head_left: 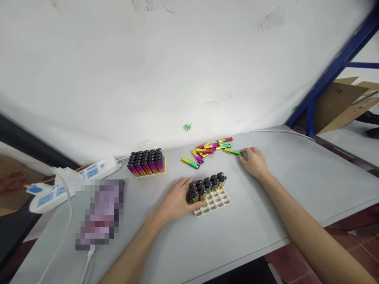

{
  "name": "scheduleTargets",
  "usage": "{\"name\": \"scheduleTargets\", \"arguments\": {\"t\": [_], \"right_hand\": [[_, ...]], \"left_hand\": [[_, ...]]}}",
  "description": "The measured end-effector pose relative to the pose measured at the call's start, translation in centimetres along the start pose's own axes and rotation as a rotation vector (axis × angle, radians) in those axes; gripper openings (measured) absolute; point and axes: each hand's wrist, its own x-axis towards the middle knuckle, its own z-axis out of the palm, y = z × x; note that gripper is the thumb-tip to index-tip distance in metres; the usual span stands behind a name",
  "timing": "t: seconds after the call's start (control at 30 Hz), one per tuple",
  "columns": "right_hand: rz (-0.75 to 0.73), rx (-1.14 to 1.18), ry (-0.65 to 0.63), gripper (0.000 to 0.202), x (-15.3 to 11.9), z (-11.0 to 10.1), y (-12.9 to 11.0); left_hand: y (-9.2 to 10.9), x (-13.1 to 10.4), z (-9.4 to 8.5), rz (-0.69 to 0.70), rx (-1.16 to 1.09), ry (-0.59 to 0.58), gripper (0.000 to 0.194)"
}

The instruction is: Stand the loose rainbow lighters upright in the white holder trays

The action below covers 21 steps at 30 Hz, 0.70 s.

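Observation:
A white tray (219, 202) with rows of round holes stands at the middle of the table, its back and left part filled with upright black-topped lighters (208, 183). My left hand (177, 198) is wrapped round the tray's left side, thumb at the front-left lighters. Farther right, my right hand (254, 161) pinches the dark end of a yellow-green lighter (232, 151) lying flat. Next to it is a loose pile of shiny coloured lighters (207, 148), and a separate green-yellow one (190, 163) lies to the left of the pile.
A full block of upright lighters (147, 162) stands at the back left. Left of it are a white power strip (97, 167) with cables and a pixelated phone (102, 213) on a white cord. Cardboard boxes (340, 102) and a blue metal frame (328, 67) are at the right.

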Motion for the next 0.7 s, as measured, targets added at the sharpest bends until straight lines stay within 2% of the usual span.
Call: {"name": "scheduleTargets", "arguments": {"t": [0.13, 0.27, 0.33, 0.4, 0.53, 0.7], "right_hand": [[0.003, 0.208, 0.066, 0.027, -0.1, -0.5, -0.4], [0.127, 0.712, 0.128, 0.034, -0.4, -1.5, -1.9], [0.203, 0.994, 0.097, 0.039, -0.8, -1.8, -2.9], [0.248, 1.178, 0.059, 0.043, -1.2, -2.1, -3.8], [0.251, 1.275, 0.005, 0.044, -2.0, -2.3, -5.1], [0.266, 1.211, -0.174, 0.040, -2.4, -2.5, -5.9]], "left_hand": [[0.1, -0.2, 0.5, -0.023, 0.004, 0.062, 0.065], [0.3, -0.2, 1.0, -0.064, 0.020, 0.105, 0.062], [0.4, -0.2, 1.1, -0.079, 0.031, 0.119, 0.058], [0.6, -0.3, 1.1, -0.087, 0.043, 0.128, 0.053], [0.7, -0.5, 1.2, -0.115, 0.049, 0.171, 0.048], [0.6, -1.0, 1.6, -0.164, 0.020, 0.208, 0.052]]}}
